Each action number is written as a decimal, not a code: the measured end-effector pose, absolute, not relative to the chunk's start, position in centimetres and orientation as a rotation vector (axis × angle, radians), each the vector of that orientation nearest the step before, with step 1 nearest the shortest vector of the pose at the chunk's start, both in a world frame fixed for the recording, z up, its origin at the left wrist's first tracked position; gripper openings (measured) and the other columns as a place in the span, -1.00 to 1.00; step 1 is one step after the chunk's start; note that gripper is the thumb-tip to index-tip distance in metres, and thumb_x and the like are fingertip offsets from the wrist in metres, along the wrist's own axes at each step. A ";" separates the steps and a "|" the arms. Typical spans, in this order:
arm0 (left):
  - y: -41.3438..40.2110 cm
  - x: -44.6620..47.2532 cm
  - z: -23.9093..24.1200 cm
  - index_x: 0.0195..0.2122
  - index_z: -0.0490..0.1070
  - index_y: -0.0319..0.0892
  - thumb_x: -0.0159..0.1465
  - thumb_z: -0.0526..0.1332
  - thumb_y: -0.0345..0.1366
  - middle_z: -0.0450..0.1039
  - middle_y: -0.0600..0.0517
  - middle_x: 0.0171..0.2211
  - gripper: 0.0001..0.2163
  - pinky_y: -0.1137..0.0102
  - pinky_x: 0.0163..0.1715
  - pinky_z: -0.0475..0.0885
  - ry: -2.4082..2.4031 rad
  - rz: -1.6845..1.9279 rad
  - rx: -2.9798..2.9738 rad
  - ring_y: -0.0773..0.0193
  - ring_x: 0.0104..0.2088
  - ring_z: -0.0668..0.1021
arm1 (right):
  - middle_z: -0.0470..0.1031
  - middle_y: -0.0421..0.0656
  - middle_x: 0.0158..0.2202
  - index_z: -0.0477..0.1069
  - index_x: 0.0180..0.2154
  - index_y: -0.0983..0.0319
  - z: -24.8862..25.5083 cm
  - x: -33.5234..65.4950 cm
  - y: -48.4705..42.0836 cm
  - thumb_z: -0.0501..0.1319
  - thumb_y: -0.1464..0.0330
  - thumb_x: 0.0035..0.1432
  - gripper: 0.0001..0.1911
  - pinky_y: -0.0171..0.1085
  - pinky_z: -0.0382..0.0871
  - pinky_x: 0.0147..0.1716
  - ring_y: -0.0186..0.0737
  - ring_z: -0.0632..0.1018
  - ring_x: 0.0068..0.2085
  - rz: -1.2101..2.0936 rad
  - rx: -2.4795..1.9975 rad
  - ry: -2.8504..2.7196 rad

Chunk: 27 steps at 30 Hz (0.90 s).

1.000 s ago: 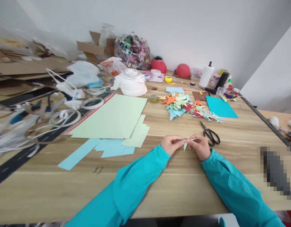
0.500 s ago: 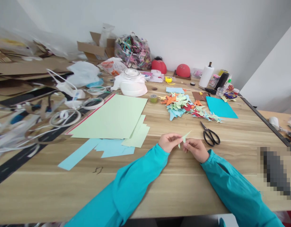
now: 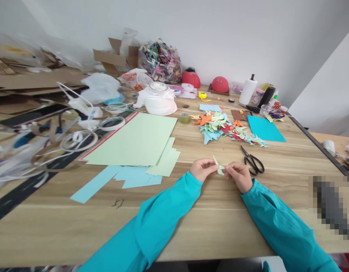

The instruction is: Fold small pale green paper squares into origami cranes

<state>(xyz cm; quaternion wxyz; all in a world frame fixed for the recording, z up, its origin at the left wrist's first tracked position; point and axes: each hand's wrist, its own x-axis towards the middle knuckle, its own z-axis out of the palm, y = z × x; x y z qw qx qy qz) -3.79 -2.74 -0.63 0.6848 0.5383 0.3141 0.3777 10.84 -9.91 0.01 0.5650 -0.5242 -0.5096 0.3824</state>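
Observation:
Pinched between the fingers of both hands is a small pale green folded paper piece (image 3: 220,170), its narrow point rising up to the left. My left hand (image 3: 203,169) grips it from the left side with thumb and fingertips. On the other side, my right hand (image 3: 239,175) holds its right end with closed fingertips, which partly hide it. Black-handled scissors (image 3: 253,163) lie just right of my right hand. Beyond the hands is a heap of folded paper pieces (image 3: 216,126) in green, blue, orange and red.
Large pale green sheets (image 3: 131,139) lie left of my hands, with light blue paper strips (image 3: 93,186) below them. A teal sheet (image 3: 266,129) rests at the right. Farther left are coiled white cables (image 3: 78,141). A white bottle (image 3: 248,90) stands at the back.
The folded green paper has turned between my fingers: its point leaned up to the right and now leans up to the left. My right hand has shifted slightly.

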 end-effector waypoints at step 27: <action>-3.5 -3.4 -0.6 -0.45 0.50 -0.31 -0.18 0.38 -0.24 0.54 -0.04 -0.49 -0.71 0.31 -0.35 0.51 0.700 0.964 1.130 0.24 -0.50 0.56 | 0.38 -0.09 -0.29 0.46 -0.49 0.20 -0.1 11.0 -9.8 0.28 0.39 -0.07 -0.98 -0.19 0.37 -0.26 -0.16 0.43 -0.19 0.147 -1.301 -1.452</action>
